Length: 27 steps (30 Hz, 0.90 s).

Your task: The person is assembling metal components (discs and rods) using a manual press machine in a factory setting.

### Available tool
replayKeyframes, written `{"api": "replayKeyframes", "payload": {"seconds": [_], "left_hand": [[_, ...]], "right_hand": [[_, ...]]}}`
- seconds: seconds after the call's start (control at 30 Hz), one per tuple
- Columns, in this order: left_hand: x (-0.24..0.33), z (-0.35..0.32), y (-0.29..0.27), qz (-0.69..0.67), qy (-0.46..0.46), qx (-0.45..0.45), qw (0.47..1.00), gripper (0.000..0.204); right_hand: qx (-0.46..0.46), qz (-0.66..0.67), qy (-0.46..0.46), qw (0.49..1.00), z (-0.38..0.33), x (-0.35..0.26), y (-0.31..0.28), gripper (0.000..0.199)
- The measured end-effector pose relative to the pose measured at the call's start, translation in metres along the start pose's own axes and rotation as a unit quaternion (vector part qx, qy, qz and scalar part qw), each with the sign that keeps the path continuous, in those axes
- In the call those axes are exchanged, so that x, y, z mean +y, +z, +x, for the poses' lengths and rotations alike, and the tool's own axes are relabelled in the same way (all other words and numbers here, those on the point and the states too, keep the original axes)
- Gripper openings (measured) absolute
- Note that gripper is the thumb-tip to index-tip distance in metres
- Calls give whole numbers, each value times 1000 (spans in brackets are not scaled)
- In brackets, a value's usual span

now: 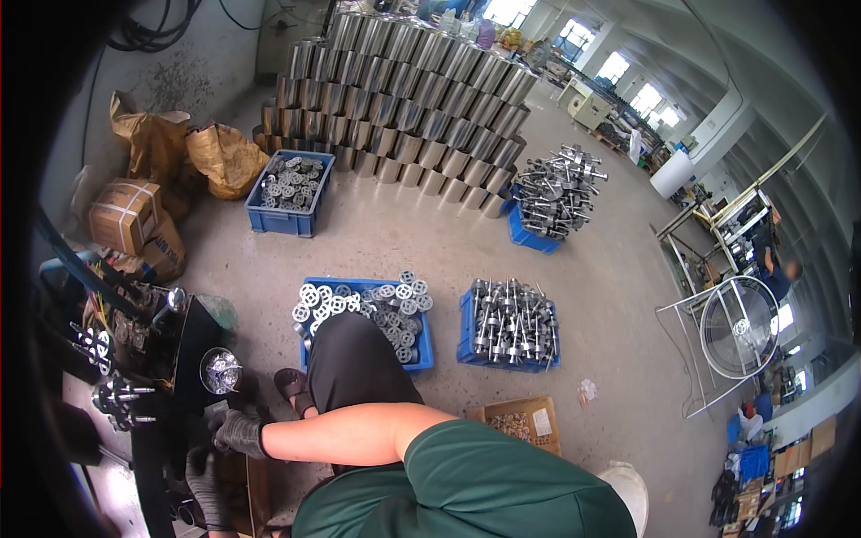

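Our gloved right hand [238, 432] and left hand [208, 484] rest half-curled at the dark machine [170, 359], grip unclear, with strapped brown cartons [126, 213] and blue crates [289, 220] beyond.

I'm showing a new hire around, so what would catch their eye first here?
Probably the big stack of shiny metal cylinders on the floor at the top. Next, the blue crates of round metal parts in the middle. At lower left, the gloved right hand reaches towards a dark machine.

Strapped brown carton [126, 213] far left; open carton [518, 421], white label [542, 421], near knee.
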<state>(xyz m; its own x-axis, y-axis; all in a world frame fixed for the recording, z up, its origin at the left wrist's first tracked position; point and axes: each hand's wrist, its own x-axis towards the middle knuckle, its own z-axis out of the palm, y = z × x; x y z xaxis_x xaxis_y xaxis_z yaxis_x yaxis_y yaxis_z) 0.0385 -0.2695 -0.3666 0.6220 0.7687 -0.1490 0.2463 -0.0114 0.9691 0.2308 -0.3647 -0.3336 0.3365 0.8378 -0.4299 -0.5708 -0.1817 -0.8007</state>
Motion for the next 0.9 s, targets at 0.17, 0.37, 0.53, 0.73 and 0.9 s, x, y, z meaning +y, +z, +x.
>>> {"api": "replayKeyframes", "payload": {"seconds": [0.17, 0.37, 0.53, 0.73, 0.9], "left_hand": [[68, 1, 84, 50, 51, 1, 997, 29], [73, -30, 59, 109, 60, 44, 991, 25], [83, -29, 71, 72, 67, 28, 995, 21], [90, -31, 75, 56, 65, 18, 996, 15], [76, -15, 69, 108, 85, 42, 990, 13]], "right_hand": [[-61, -145, -81, 984, 54, 32, -54, 35], [-45, -19, 20, 999, 7, 14, -8, 39], [-28, -57, -25, 998, 1, 4, -16, 37], [-102, -97, 47, 989, -15, -10, -15, 13], [-160, -117, -25, 980, -9, -16, -19, 9]]}}
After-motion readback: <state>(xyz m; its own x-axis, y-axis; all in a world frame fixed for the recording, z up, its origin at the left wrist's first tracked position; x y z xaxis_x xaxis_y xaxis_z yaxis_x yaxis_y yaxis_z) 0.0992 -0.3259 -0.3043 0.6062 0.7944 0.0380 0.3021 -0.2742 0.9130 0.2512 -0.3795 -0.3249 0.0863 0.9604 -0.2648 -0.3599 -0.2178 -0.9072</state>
